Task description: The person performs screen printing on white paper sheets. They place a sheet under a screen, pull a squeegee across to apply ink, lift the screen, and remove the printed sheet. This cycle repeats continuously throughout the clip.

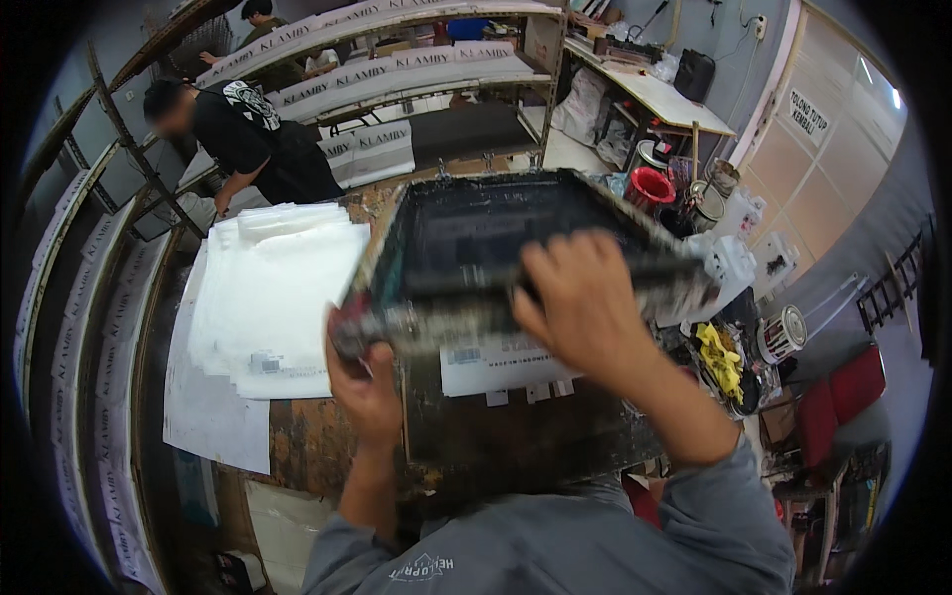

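Observation:
A screen printing frame [382, 243], stained with dark ink, is tilted up in front of me with its near edge raised off the table. My left hand [367, 392] is closed round the frame's near left corner. Over the near edge, my right hand [585, 302] has its fingers curled on a dark, blurred bar that looks like a squeegee [659, 273]. Dark ink [466, 223] coats the mesh inside the frame. Below the raised edge, a printed white sheet [496, 369] lies on the dark printing board [516, 436].
To the left is a stack of white sheets [283, 307]. A red ink tub [650, 186], cans and a yellow cloth [719, 352] crowd the right side. Racks [104, 297] of printed sheets line the left and back. A person in black [248, 139] bends at the far left.

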Action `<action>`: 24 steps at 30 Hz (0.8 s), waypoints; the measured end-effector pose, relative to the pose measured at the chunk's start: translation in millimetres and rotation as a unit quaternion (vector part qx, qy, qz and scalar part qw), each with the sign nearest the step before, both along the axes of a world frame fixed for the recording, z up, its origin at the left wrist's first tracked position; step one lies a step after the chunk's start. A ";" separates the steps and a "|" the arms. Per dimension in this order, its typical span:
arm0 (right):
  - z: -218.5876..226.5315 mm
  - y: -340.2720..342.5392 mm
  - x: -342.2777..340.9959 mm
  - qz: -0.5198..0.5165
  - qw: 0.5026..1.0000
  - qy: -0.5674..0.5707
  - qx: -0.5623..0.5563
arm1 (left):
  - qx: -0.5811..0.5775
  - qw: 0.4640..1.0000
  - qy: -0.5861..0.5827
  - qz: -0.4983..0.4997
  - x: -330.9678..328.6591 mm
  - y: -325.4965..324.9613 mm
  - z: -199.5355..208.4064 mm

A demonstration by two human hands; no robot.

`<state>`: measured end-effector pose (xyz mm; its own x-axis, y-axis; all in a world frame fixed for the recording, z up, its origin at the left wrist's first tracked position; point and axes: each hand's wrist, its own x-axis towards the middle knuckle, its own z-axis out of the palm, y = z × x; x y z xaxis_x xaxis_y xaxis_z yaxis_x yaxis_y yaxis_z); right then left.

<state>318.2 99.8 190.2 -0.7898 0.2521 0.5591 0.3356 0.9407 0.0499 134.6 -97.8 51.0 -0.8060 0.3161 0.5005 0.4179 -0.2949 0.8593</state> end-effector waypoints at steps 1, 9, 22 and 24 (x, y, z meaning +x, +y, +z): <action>19.2 12.8 -13.9 0.003 0.999 0.046 0.018 | 0.025 0.998 0.055 -0.015 -14.6 12.7 11.3; 88.8 81.1 -75.7 0.030 0.988 0.150 0.031 | -0.133 0.988 0.012 -0.081 -164.5 178.9 -95.0; 122.4 109.8 -86.3 0.023 0.995 0.087 -0.046 | -0.333 0.935 0.051 -0.108 -248.2 161.6 -108.6; 118.2 111.5 -85.2 0.023 0.995 0.088 -0.038 | -0.283 0.958 0.005 -0.054 -245.8 84.0 -104.0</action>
<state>233.0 211.3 308.4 -0.6926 0.2643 0.6712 0.2884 0.9543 -0.0781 -111.2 -13.8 -53.0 -0.7498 0.6198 0.2315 0.4195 0.1748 0.8907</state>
